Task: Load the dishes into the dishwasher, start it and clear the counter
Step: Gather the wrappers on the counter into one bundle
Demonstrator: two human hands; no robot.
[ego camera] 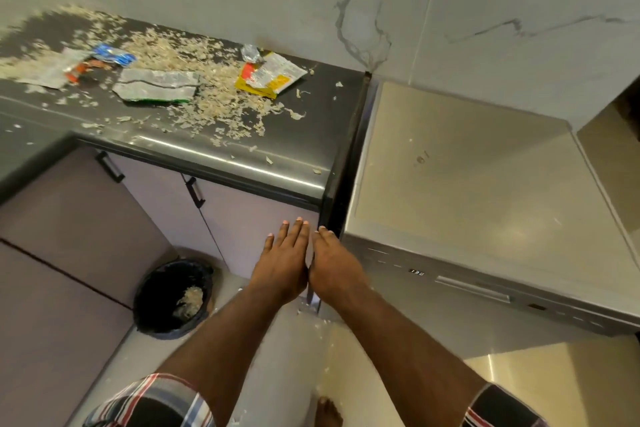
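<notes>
With both hands empty, your left hand (284, 262) spread flat and right hand (334, 265) loosely spread, gather the wrappers (268, 74) and flakes (194, 80) littering the worktop (242, 159) towards its edge, then drop them into the bin (173, 298) below.

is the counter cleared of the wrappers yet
No, the counter carries torn wrappers and pale flakes scattered across it.

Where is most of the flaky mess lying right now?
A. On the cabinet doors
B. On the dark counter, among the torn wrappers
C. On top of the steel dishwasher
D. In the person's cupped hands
B: the pale flakes are spread over the dark counter around the torn wrappers, while the left hand and right hand hang flat and empty.
</notes>
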